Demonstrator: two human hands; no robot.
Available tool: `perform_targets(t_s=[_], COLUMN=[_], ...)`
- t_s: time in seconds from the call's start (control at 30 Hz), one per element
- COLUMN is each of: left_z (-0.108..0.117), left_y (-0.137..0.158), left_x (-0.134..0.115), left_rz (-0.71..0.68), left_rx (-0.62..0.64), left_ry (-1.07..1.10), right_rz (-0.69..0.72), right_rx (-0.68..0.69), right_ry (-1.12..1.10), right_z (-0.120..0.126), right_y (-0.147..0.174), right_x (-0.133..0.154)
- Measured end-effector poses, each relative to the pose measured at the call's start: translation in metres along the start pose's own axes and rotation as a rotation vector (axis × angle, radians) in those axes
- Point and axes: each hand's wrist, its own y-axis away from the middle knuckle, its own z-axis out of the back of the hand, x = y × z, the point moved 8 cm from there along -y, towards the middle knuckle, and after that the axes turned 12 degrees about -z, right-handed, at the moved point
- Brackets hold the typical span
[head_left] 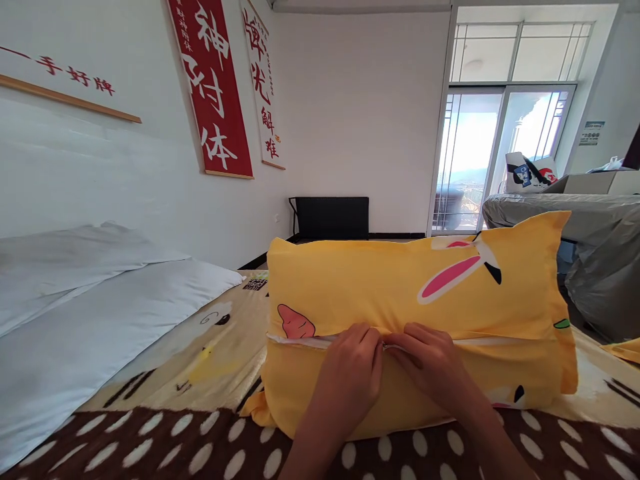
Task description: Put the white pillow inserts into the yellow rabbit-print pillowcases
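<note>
1. Nearest is the blanket's dark brown border [150, 447], dotted with pale ovals; the forearms reach in over it.
2. The left hand [353, 360] and the right hand [433, 357] are close together at mid-pillow; the fingers of both are pinched on the fabric along the slit (some fingertips are hidden in the folds).
3. The yellow pillow [360, 287] lies lengthwise on the blanket, straight ahead of the person; a white strip [300, 342] runs along the slit, and pink-eared rabbit prints show on the cover.
4. To the left, 2 white pillows [150, 300] overlap, well apart from the hands; at the right edge a bit of yellow cloth [627, 350] shows.
5. Farther right stands furniture under a grey plastic cover [607, 267]; a carton [590, 182] and a printed box [530, 173] sit on top.
6. On the left wall hang 3 scrolls, of which 1 is a red scroll [215, 100]; a black panel [330, 218] stands low by the back wall; glass doors [500, 147] are at far right.
</note>
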Motion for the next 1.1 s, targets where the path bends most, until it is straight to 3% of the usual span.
perform_targets(t_s=[0.13,0.33,0.57,0.73,0.93,1.1], left_z=[0.0,-0.009,-0.007,-0.004,0.022,0.042], left_y=[0.0,0.002,-0.002,-0.003,0.038,0.066], left_x=[0.002,0.01,0.004,0.004,0.034,0.043], left_rz=[0.017,0.169,0.085,-0.008,-0.086,-0.128], left_rx=[-0.005,0.072,0.021,-0.019,-0.227,-0.406], left_ry=[-0.016,0.029,0.075,-0.091,-0.569,-0.633], right_rz=[-0.003,0.008,-0.047,-0.091,-0.111,-0.074], right_rx=[-0.02,0.018,0.057,0.052,0.02,-0.035], right_ry=[-0.005,-0.015,-0.033,-0.015,-0.005,0.003], right_z=[0.0,-0.005,-0.007,-0.01,-0.013,-0.014], right_y=[0.0,0.0,-0.001,-0.002,-0.001,0.0], right_x=[0.001,0.001,-0.002,-0.008,-0.011,-0.006])
